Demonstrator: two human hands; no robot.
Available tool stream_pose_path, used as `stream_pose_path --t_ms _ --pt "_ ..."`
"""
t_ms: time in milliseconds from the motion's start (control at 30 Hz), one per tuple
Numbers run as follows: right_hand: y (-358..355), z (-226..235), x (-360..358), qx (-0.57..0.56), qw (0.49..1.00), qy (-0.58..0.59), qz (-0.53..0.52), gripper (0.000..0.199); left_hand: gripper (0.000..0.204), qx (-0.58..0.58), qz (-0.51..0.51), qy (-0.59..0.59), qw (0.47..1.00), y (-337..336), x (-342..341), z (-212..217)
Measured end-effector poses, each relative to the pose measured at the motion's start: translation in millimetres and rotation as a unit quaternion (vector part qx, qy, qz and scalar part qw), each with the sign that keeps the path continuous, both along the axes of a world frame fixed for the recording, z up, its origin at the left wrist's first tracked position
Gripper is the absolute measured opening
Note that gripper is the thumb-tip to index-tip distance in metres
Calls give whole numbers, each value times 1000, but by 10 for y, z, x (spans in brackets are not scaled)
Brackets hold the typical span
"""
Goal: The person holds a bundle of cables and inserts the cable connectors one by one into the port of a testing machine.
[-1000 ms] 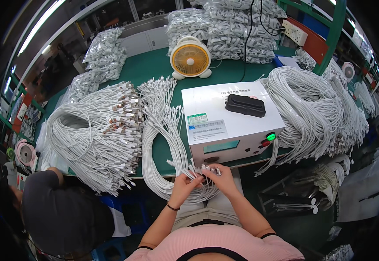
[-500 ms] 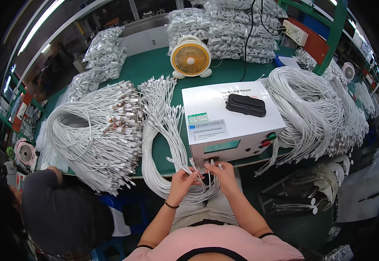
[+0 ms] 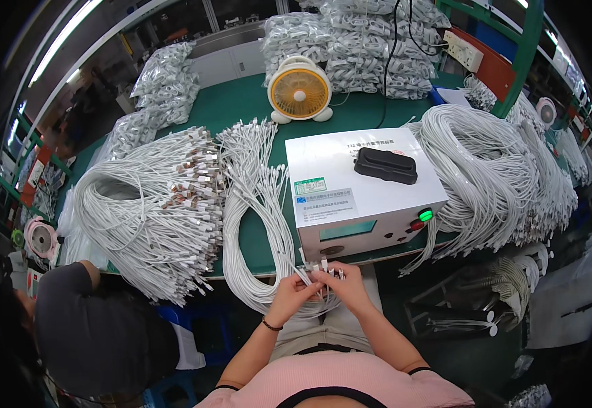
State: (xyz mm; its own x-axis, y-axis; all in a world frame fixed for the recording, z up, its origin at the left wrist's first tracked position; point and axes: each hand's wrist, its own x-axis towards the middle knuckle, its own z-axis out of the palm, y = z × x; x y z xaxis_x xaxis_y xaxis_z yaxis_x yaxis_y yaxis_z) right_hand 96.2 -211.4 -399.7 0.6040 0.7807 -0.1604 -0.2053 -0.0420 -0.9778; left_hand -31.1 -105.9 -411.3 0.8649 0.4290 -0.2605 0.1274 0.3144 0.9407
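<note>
On the green table (image 3: 238,95), loads of stuff is piled up: a big heap of white cables (image 3: 136,217) is spread at the left, a fat coil of cables (image 3: 476,163) is stacked at the right, and a white box (image 3: 337,156) with a small screen is parked between. Just left of the box, a looped cable bundle (image 3: 231,251) is laid lengthwise front to back, lower bend hung past the edge. It's neared most by the left hand (image 3: 289,296), whose fingers are closed on its ends; the right hand's (image 3: 350,289) fingers are curled round the same cluster. The plugs (image 3: 324,264) are held between the fingertips, pointed mostly boxward; which one's pinched can't be told.
</note>
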Motion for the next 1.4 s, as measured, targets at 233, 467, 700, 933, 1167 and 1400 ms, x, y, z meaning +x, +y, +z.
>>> stream_pose_path --t_ms 233,467,700,933,1167,1400 --pt "15 -46 78 -18 997 43 -66 18 22 -60 60 -15 996 20 21 133" --pt "107 96 113 20 986 146 -78 16 18 -60 74 -30 995 71 44 227" --pt "40 124 134 -36 998 56 18 18 14 -42 86 -50 994 41 53 144" --pt "1 -11 45 -17 998 -51 -29 20 15 -20 93 -40 995 20 12 38" --pt "3 -90 39 22 997 48 -59 22 15 -27 70 -38 996 -16 -8 113" --pt "79 10 100 17 987 144 -70 18 17 -14 59 -32 998 -47 15 150"
